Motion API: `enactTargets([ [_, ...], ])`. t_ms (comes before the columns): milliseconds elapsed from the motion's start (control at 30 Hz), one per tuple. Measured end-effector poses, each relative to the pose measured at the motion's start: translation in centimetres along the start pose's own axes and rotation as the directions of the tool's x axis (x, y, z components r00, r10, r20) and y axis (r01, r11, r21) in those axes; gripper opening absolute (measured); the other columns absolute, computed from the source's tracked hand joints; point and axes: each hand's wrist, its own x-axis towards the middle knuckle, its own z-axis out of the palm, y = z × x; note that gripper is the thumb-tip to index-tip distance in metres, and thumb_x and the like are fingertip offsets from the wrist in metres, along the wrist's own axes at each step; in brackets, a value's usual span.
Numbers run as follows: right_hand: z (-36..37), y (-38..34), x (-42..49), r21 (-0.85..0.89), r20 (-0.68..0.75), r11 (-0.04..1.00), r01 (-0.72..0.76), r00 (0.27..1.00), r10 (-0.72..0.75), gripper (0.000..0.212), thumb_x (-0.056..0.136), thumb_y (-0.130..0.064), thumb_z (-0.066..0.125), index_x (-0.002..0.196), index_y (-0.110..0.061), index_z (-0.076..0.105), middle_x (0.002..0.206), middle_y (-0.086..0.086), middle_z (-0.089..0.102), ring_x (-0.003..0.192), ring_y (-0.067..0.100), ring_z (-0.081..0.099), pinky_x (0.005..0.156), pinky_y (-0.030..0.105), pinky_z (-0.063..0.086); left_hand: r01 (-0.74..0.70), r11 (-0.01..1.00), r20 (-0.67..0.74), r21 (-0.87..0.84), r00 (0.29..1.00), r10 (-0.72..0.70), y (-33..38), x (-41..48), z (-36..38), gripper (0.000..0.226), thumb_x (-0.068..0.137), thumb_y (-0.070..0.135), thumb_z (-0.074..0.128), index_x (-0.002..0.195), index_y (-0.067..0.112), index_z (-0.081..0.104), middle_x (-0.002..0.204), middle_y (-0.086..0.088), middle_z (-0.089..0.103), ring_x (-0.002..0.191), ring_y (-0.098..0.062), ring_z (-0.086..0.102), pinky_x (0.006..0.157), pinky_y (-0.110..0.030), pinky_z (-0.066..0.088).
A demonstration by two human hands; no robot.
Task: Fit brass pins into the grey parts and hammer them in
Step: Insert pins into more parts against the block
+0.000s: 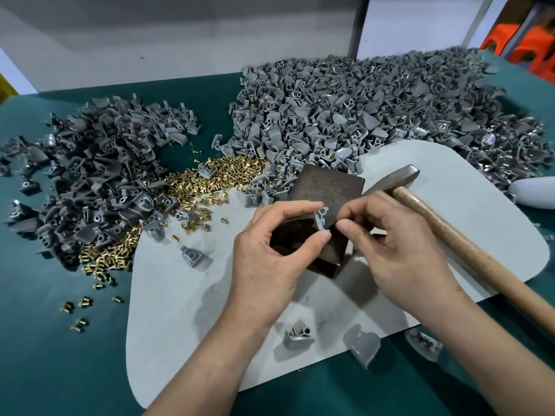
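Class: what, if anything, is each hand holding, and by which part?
The left hand pinches a grey part by its outer edges, over the metal block. The right hand closes its fingertips beside it; whether they hold anything cannot be told.

Near-left of the metal block (326,187) the grey mat (180,295) lies open, bar a few stray grey parts (195,257). Behind the block heaps of grey parts (360,109) and brass pins (210,175) crowd close, and the hammer (450,235) slants across just right of it.
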Motion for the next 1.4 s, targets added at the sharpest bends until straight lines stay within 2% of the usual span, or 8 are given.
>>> enactTargets([
  [200, -0.2, 0.0, -0.1, 0.041, -0.023, 0.998, 0.048, 0.999, -0.047, 0.021, 0.092, -0.011, 0.054, 0.086, -0.031, 0.053, 0.081, -0.014, 0.053, 0.074, 0.009, 0.054, 0.060, 0.013, 0.039, 0.001, 1.000, -0.007, 0.011, 1.000, -0.001, -0.1, 0.1, 0.1, 0.029, 0.073, 0.027, 0.077, 0.100, 0.036, 0.070, 0.101, 0.000, 0.068, 0.099, -0.016, 0.064, 0.089, -0.046, 0.053],
  [500, -0.1, -0.2, -0.3, 0.230, -0.054, 0.973, -0.011, 0.998, 0.024, 0.027, 0.081, -0.005, 0.071, 0.078, -0.032, 0.068, 0.074, -0.014, 0.069, 0.070, 0.009, 0.066, 0.057, 0.015, 0.047, -0.011, 1.000, 0.008, 0.019, 1.000, 0.011, -0.2, 0.0, 0.1, 0.030, 0.073, 0.030, 0.077, 0.100, 0.039, 0.069, 0.102, 0.003, 0.067, 0.103, -0.018, 0.063, 0.089, -0.044, 0.053],
  [633, 0.2, -0.6, -0.5, 0.241, -0.068, 0.970, -0.023, 0.997, 0.040, 0.027, 0.077, -0.008, 0.074, 0.083, -0.034, 0.069, 0.076, -0.014, 0.071, 0.074, 0.008, 0.068, 0.066, 0.034, 0.057, -0.019, 1.000, 0.005, 0.025, 1.000, 0.019, -0.3, 0.1, 0.1, 0.030, 0.072, 0.034, 0.075, 0.101, 0.037, 0.069, 0.102, 0.006, 0.067, 0.103, -0.015, 0.062, 0.089, -0.041, 0.053],
  [767, 0.3, -0.4, -0.4, 0.337, -0.088, 0.940, -0.055, 0.992, 0.090, 0.027, 0.074, -0.005, 0.076, 0.075, -0.032, 0.073, 0.069, -0.013, 0.071, 0.057, 0.003, 0.063, 0.056, 0.014, 0.050, -0.019, 1.000, 0.009, 0.025, 1.000, 0.019, -0.3, 0.0, 0.1, 0.029, 0.073, 0.030, 0.077, 0.101, 0.036, 0.069, 0.102, 0.005, 0.067, 0.104, -0.015, 0.062, 0.090, -0.040, 0.053],
  [900, 0.3, -0.6, -0.6, 0.172, -0.150, 0.985, 0.010, 0.989, 0.016, 0.024, 0.074, -0.014, 0.077, 0.076, -0.037, 0.071, 0.078, -0.016, 0.065, 0.071, 0.003, 0.062, 0.064, 0.016, 0.049, -0.011, 1.000, 0.012, 0.010, 1.000, 0.011, -0.3, 0.0, 0.0, 0.029, 0.073, 0.029, 0.077, 0.101, 0.036, 0.070, 0.103, 0.003, 0.068, 0.104, -0.016, 0.063, 0.091, -0.043, 0.052],
  [1033, 0.6, -0.2, -0.5, 0.069, -0.179, 0.997, -0.015, 0.983, 0.027, 0.024, 0.073, -0.014, 0.077, 0.074, -0.036, 0.067, 0.080, -0.015, 0.049, 0.076, -0.006, 0.050, 0.072, 0.002, 0.034, 0.002, 1.000, 0.016, 0.004, 1.000, -0.002, -0.2, 0.0, 0.0, 0.029, 0.073, 0.032, 0.077, 0.101, 0.035, 0.070, 0.103, 0.004, 0.067, 0.104, -0.015, 0.063, 0.090, -0.041, 0.053],
  [1233, 1.2, 0.0, -0.5, 0.300, -0.138, 0.945, -0.133, 0.974, 0.181, 0.022, 0.074, -0.012, 0.076, 0.069, -0.033, 0.070, 0.082, -0.003, 0.053, 0.071, -0.002, 0.048, 0.071, 0.007, 0.037, -0.009, 1.000, 0.000, -0.024, 1.000, 0.009, -0.2, 0.0, 0.1, 0.027, 0.072, 0.025, 0.077, 0.098, 0.031, 0.071, 0.103, 0.004, 0.069, 0.104, -0.014, 0.063, 0.092, -0.038, 0.052],
  [1400, 1.3, 0.1, -0.4, 0.328, -0.124, 0.934, -0.142, 0.974, 0.192, 0.025, 0.074, -0.010, 0.076, 0.069, -0.034, 0.071, 0.084, 0.002, 0.055, 0.072, 0.005, 0.049, 0.071, 0.010, 0.039, -0.023, 0.999, 0.000, -0.025, 1.000, 0.023, -0.2, 0.1, 0.1, 0.028, 0.072, 0.022, 0.078, 0.099, 0.026, 0.072, 0.103, 0.006, 0.070, 0.105, -0.013, 0.063, 0.093, -0.036, 0.051],
])
